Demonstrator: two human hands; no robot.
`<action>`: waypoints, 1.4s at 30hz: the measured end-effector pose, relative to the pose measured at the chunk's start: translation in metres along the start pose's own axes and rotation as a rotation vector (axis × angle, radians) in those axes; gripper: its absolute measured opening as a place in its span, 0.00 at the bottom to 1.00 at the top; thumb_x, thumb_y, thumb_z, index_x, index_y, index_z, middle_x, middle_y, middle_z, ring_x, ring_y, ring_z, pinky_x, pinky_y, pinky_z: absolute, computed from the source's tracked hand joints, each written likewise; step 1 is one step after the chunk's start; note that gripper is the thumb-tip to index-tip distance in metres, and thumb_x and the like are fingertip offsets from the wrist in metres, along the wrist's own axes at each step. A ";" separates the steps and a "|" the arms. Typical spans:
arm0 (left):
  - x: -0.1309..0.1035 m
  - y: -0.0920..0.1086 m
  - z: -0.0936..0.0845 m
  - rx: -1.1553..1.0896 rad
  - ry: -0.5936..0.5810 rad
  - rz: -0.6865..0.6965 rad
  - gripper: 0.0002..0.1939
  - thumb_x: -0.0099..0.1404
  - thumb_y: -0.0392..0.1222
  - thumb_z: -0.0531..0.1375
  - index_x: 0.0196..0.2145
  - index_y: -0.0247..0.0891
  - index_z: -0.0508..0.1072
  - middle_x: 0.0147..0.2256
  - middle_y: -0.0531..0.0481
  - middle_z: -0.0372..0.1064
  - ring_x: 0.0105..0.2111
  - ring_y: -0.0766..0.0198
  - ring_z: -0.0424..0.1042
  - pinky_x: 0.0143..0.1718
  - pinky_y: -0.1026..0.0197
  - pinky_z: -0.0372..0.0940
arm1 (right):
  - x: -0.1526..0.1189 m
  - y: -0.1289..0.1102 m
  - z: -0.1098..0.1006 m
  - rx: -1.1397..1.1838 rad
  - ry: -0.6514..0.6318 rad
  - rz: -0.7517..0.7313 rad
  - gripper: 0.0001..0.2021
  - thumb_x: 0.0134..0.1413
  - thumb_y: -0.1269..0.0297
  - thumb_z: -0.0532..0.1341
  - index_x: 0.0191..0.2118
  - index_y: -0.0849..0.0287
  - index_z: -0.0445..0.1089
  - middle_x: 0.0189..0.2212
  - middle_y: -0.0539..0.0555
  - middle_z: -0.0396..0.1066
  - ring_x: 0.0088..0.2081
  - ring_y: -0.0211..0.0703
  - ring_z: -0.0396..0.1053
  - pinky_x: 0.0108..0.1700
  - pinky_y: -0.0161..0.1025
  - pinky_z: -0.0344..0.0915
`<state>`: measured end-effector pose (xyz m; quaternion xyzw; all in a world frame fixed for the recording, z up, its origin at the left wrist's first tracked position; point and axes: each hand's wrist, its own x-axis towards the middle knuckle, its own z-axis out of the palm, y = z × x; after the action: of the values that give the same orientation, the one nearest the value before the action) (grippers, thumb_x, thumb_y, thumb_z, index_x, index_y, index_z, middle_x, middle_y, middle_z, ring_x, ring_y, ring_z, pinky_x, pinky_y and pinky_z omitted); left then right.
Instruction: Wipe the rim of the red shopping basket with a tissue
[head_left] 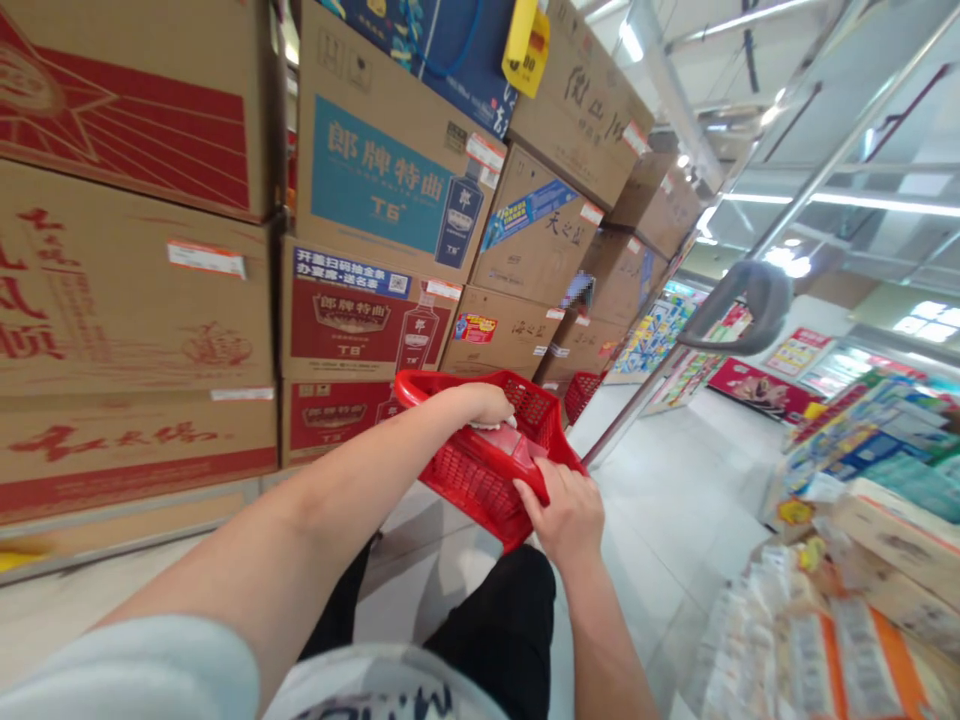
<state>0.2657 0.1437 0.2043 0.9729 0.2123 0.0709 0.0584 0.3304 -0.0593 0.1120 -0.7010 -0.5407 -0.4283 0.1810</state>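
A red plastic shopping basket [477,487] with perforated sides hangs tilted in front of my legs. My left hand [487,405] is closed at the basket's upper side, on a pale cloth whose edge shows below the fingers. Across the near rim, my right hand [571,508] is wrapped round the red edge, thumb on top. A pinkish flat piece [506,440] lies along the rim between both hands; what it is, I cannot make out.
Stacked cartons [382,180] line the left and centre. A metal pole with a grey loop [739,308] slants at the right. Packaged goods [847,640] are piled at the lower right. Another red basket [582,395] stands behind, near the cartons. Pale tiled floor [675,480] runs between.
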 end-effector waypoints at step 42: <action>-0.042 -0.066 0.018 0.154 0.171 -0.178 0.25 0.66 0.50 0.42 0.33 0.37 0.75 0.35 0.39 0.74 0.37 0.53 0.72 0.37 0.58 0.61 | -0.001 0.004 0.006 0.040 0.014 0.022 0.18 0.58 0.51 0.56 0.44 0.59 0.71 0.31 0.55 0.71 0.34 0.43 0.65 0.40 0.40 0.53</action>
<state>0.2037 0.1843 0.1719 0.9422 0.3069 0.1316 -0.0286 0.3362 -0.0570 0.1091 -0.7001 -0.5403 -0.4202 0.2034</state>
